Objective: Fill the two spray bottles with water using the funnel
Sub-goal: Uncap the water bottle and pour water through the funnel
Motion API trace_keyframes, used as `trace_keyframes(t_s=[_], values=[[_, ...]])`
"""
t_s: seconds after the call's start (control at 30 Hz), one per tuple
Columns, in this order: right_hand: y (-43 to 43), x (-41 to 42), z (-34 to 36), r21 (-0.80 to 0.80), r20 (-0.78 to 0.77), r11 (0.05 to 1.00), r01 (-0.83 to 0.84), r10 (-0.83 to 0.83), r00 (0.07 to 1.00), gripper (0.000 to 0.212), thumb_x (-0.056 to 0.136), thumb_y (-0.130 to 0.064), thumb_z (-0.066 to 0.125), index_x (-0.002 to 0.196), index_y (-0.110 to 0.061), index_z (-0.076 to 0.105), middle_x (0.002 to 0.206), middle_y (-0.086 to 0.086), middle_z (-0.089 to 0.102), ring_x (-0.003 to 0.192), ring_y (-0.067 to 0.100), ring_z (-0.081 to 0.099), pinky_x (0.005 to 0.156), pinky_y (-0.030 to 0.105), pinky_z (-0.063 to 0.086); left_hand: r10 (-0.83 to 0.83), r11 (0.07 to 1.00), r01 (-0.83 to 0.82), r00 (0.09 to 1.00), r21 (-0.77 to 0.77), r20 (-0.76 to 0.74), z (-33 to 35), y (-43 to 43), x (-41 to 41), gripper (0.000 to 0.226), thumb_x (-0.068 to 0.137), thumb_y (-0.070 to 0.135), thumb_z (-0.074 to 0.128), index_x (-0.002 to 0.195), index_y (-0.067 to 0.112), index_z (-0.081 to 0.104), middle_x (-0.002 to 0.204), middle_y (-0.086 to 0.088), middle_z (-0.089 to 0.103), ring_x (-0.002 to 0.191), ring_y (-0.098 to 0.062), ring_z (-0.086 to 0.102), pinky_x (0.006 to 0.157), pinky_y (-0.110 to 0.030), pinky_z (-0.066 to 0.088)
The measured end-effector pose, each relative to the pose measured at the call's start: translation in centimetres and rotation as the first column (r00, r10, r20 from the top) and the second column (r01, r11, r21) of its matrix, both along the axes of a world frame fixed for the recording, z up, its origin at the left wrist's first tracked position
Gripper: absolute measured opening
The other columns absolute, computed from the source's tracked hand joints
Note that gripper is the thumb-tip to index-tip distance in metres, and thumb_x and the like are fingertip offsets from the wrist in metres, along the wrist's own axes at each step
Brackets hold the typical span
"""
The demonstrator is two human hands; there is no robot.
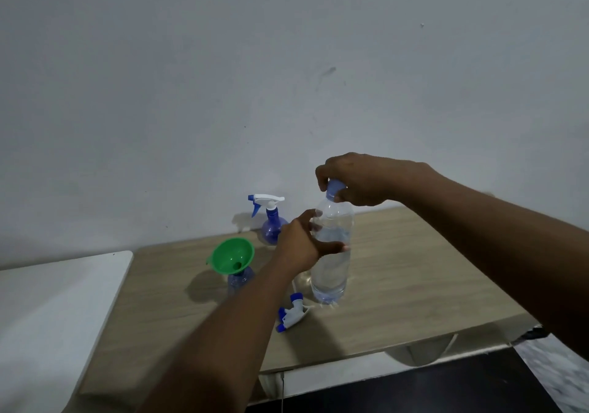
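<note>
A clear water bottle (pixel 331 266) stands upright in the middle of the wooden table (pixel 414 278). My left hand (pixel 301 243) grips its body from the left. My right hand (pixel 357 178) pinches its blue cap (pixel 334 187) from above. To the left, a green funnel (pixel 232 254) sits in the neck of an open blue spray bottle (pixel 239 280). That bottle's white and blue trigger head (pixel 290 315) lies on the table in front of the water bottle. A second blue spray bottle (pixel 271 223) with its trigger head on stands at the back by the wall.
A white surface (pixel 57 301) adjoins the table on the left. The wall (pixel 287 78) rises right behind the table. A dark floor (pixel 446 387) lies below the table's front edge, and a thin cord (pixel 282 390) hangs from that edge.
</note>
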State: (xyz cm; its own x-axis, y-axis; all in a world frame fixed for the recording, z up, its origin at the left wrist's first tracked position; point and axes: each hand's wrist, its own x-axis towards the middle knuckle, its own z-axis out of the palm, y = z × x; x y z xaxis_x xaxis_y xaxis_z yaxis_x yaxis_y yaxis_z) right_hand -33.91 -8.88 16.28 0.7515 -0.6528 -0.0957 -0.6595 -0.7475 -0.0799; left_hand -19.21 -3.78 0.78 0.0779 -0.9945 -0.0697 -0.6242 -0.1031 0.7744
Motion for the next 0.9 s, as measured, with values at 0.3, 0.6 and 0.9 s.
trace_keyframes(t_s=[0.3, 0.6, 0.9], values=[[-1.6, -5.7, -7.2, 0.212, 0.525, 0.888, 0.408, -0.456, 0.719, 0.028, 0.077, -0.03, 0.084, 0.098, -0.019, 0.068, 0.088, -0.002, 0.07, 0.076, 0.015, 0.063, 0.069, 0.023, 0.044, 0.019, 0.996, -0.026, 0.995, -0.08, -0.097, -0.8, 0.2, 0.5, 0.099, 0.052, 0.063, 0.092, 0.136, 0.031, 0.051, 0.119, 0.008, 0.066, 0.103, -0.008, 0.064, 0.088, -0.026, 0.056], [1.1, -8.0, -28.3, 0.432, 0.046, 0.662, 0.612, -0.694, 0.718, 0.025, 0.084, -0.017, 0.07, 0.108, -0.01, 0.069, 0.115, 0.014, 0.067, 0.108, 0.032, 0.062, 0.082, 0.029, 0.047, 0.022, 0.994, -0.032, 0.994, -0.104, -0.103, -1.4, 0.2, 0.5, 0.094, 0.055, 0.058, 0.093, 0.135, 0.031, 0.052, 0.117, 0.008, 0.066, 0.101, -0.005, 0.064, 0.082, -0.018, 0.052], [1.2, -7.4, -30.8, 0.48, 0.061, 0.65, 0.589, -0.695, 0.717, 0.056, 0.074, -0.024, 0.081, 0.125, -0.016, 0.059, 0.118, 0.011, 0.054, 0.106, 0.027, 0.058, 0.081, 0.025, 0.041, 0.012, 0.995, -0.02, 0.996, -0.094, -0.084, -1.0, 0.4, 0.5, 0.095, 0.057, 0.06, 0.091, 0.137, 0.03, 0.051, 0.12, 0.006, 0.066, 0.103, -0.009, 0.065, 0.083, -0.02, 0.053]])
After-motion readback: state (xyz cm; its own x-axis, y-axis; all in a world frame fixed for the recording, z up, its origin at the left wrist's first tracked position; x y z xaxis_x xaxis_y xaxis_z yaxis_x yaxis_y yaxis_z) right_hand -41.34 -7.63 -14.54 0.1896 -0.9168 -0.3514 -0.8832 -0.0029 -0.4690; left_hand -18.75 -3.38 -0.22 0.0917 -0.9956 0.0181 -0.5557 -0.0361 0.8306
